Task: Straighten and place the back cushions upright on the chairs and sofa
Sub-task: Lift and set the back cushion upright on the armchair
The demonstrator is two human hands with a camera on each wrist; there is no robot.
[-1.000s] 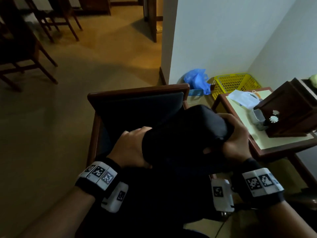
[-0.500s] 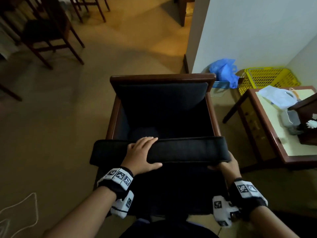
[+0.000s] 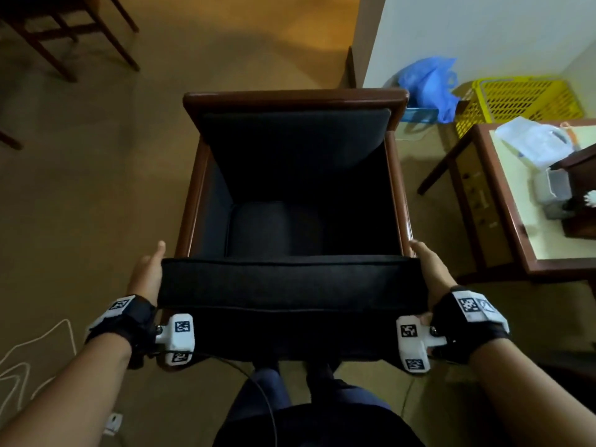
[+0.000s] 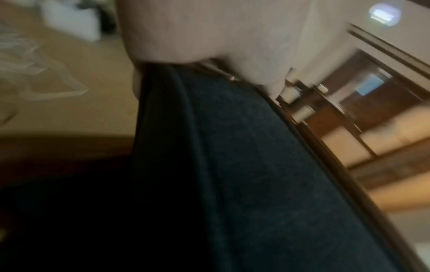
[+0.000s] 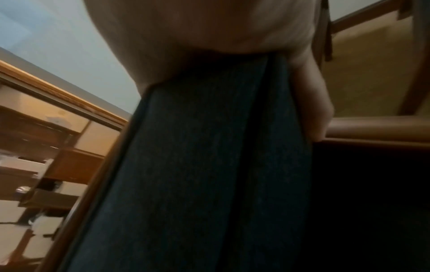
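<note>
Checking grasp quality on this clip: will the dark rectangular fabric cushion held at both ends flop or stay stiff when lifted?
Probably fairly stiff: the dark rectangular fabric cushion spans straight between the left hand and right hand without sagging. Likely light, since flat palms alone carry it. The fabric probably resists slipping.

Blue plastic bag (image 3: 427, 80), yellow basket (image 3: 522, 100), wooden side table (image 3: 512, 246), white cord (image 3: 29, 356) on floor

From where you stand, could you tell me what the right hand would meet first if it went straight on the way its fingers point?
Probably the armchair's right wooden armrest: the right hand, flat against the end of the dark cushion, points along it, fingertips already at its near end. Depth is hard to judge.
</note>
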